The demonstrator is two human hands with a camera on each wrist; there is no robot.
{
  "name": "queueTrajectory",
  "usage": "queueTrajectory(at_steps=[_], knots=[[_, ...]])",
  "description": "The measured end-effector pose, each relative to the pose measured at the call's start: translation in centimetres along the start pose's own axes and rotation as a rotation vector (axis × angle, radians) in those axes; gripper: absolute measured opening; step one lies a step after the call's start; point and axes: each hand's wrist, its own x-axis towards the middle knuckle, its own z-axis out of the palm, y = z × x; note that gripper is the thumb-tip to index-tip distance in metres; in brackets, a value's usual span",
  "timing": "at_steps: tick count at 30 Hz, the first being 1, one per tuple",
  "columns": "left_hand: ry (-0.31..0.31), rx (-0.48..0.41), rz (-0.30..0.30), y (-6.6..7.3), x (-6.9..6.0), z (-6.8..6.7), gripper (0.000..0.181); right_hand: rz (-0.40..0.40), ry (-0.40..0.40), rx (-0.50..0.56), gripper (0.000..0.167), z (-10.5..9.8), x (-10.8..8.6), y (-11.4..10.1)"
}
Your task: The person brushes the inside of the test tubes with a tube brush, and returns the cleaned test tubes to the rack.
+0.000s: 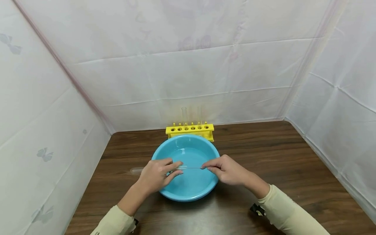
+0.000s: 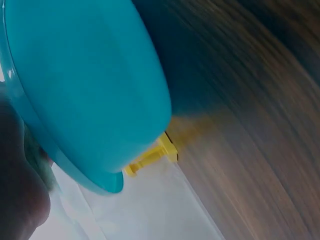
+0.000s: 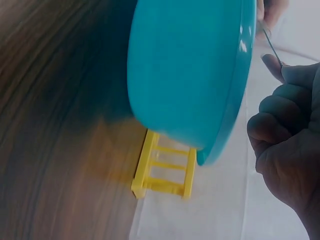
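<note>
Over the blue basin [image 1: 188, 192], my left hand [image 1: 155, 173] grips a clear glass test tube [image 1: 136, 170], lying about level with its rounded end out to the left. My right hand [image 1: 227, 169] pinches the end of a thin wire handle [image 1: 194, 168], like a test tube brush's, between thumb and fingertips. The wire runs left to the tube's mouth; any bristles cannot be made out. In the right wrist view the right hand [image 3: 287, 125] has its other fingers curled in, and the wire [image 3: 272, 47] slants toward the left hand. Water appears to lie in the basin.
Behind the basin stands a yellow test tube rack [image 1: 189, 129] with two clear tubes [image 1: 184, 116] upright in it. All stands on a dark wooden table [image 1: 264, 156]. White sheeting [image 1: 188, 75] walls in the back and both sides.
</note>
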Motion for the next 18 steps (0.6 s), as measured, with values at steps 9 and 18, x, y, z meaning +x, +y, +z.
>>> queueTrajectory(at_steps=[9, 18], knots=[[-0.075, -0.030, -0.022, 1.7, 1.4, 0.1, 0.030, -0.038, 0.008, -0.090, 0.023, 2.3, 1.7, -1.0], [-0.077, -0.028, -0.030, 2.0, 1.6, 0.0, 0.031, -0.020, 0.081, -0.082, 0.023, 3.2, 2.0, -1.1]])
